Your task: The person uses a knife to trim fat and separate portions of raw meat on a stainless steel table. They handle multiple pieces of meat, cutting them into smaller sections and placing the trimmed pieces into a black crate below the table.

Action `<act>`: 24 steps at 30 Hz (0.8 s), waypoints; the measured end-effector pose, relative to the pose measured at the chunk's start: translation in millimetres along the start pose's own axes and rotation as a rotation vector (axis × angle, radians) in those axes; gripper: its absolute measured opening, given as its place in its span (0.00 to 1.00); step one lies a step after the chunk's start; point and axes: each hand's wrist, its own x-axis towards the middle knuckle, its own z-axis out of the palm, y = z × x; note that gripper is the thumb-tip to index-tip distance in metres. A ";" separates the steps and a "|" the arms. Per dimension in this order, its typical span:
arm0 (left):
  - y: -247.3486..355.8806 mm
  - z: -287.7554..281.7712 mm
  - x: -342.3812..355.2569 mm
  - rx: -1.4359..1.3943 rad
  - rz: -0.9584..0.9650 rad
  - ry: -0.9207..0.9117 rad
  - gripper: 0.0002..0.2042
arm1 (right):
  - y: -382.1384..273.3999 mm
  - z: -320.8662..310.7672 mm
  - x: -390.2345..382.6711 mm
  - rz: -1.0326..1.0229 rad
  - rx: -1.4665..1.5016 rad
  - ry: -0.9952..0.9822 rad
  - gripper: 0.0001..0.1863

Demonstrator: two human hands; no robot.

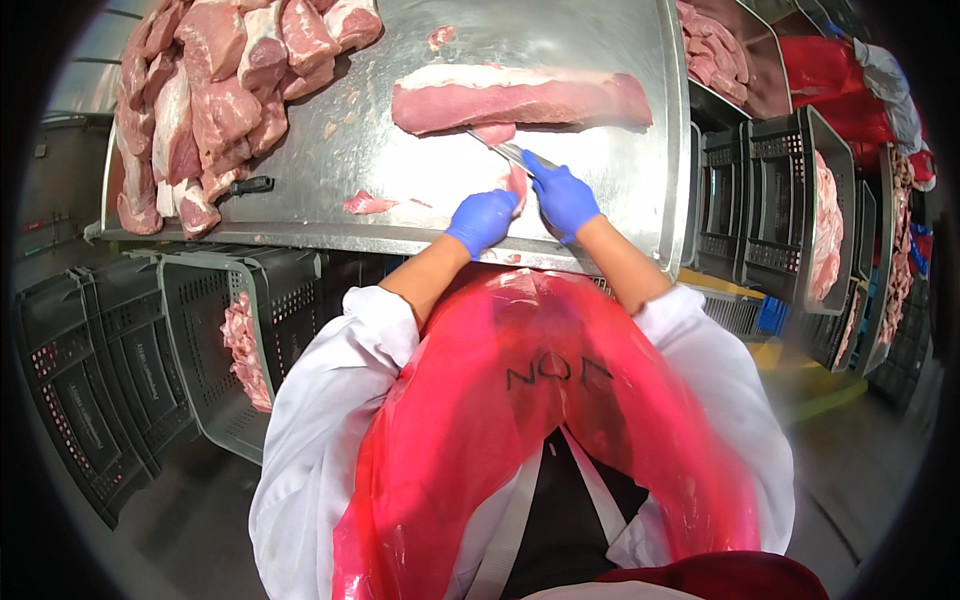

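The right hand (563, 199), in a blue glove, is clenched around the handle of a knife (512, 153) whose blade points up and left, its tip touching the underside of a long loin (520, 99) that lies across the steel table (400, 150). The left hand (482, 220), also gloved blue, grasps a small trimmed scrap (517, 186) that sits between the two hands near the table's front edge. Another scrap (366, 204) lies to the left, apart from the hands. A pile of meat cuts (210, 90) fills the table's left end. Below it stands a grey crate (215, 320) with some meat inside. A red apron (520, 420) covers the person's front.
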 end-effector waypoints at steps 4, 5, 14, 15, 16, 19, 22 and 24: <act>20.4 0.4 -23.4 -0.028 0.175 -0.017 0.08 | -0.2 3.7 41.0 -0.007 0.040 0.005 0.31; 6.0 -0.5 -28.7 -0.085 0.085 0.039 0.08 | 6.8 0.3 41.2 -0.016 0.032 0.009 0.31; -0.8 -186.7 -66.2 -0.982 -0.278 0.270 0.08 | 93.3 -48.8 -60.5 -0.055 0.510 -0.227 0.27; 17.1 -211.3 -64.2 -1.027 -0.203 0.336 0.10 | 93.8 -55.9 -79.9 -0.043 0.561 -0.270 0.27; 42.6 -237.6 -60.0 -1.060 -0.152 0.390 0.12 | 95.3 -61.0 -98.4 -0.020 0.609 -0.307 0.27; 124.1 -299.3 -34.3 -1.068 0.171 0.500 0.16 | 110.9 -15.4 -121.1 -0.297 0.477 -0.148 0.28; 189.2 -340.9 19.4 -0.749 0.672 0.388 0.13 | 82.4 -45.2 -130.1 -0.003 0.506 -0.521 0.28; 220.6 -357.0 50.6 -0.394 0.850 0.351 0.14 | 94.4 -25.4 -141.9 -0.167 0.597 -0.278 0.27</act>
